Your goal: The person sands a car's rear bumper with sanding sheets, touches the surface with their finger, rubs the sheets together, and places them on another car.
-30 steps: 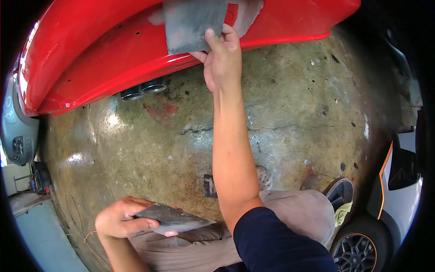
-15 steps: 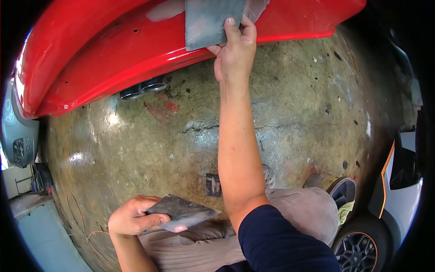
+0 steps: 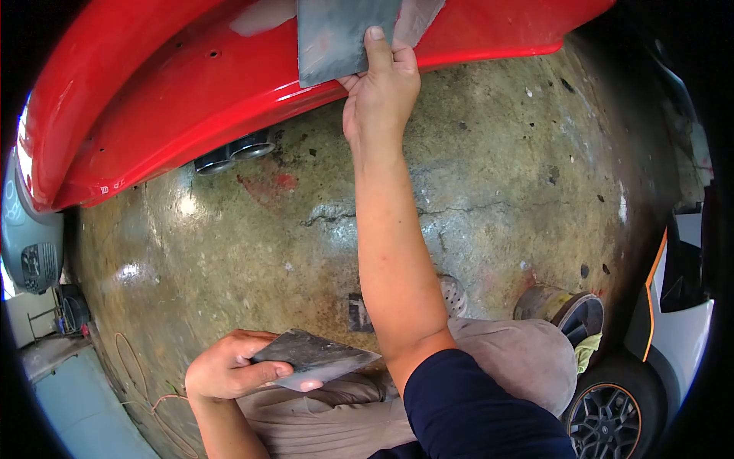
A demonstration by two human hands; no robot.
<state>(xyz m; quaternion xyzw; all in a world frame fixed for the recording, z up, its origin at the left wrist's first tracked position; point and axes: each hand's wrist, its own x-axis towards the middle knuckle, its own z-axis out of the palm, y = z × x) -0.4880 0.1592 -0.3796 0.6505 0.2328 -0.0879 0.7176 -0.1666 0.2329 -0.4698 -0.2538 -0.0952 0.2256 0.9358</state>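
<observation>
The two hands are well apart, each closed on something. The right hand (image 3: 382, 96), stretched to the far side, grips the near edge of a grey rectangular sheet (image 3: 336, 42), its thumb flat on the near face and other fingers tucked behind. The left hand (image 3: 233, 363), at the near left, pinches a smeared grey plate (image 3: 313, 353) at its left end, thumb on top, with a fingertip showing at the near edge; the plate's pointed corner aims right, over the person's lap.

The sheet stands in front of a red car bumper (image 3: 153, 122), extending from the right hand towards the far edge of view; whether its far part touches the paint cannot be told. It hides the bumper between a pale filler patch (image 3: 264, 15) on the left and a grey filler patch (image 3: 418, 21) on the right, overlapping both.

Twin exhaust tips (image 3: 233, 153) show under the bumper, left of the right hand. The right forearm (image 3: 397, 245) crosses above the stained concrete floor (image 3: 290, 237), partly covering a perforated disc (image 3: 453, 294). On the near right are a round container (image 3: 547, 306), a yellow-green cloth (image 3: 587, 352) and a car wheel (image 3: 606, 421)
</observation>
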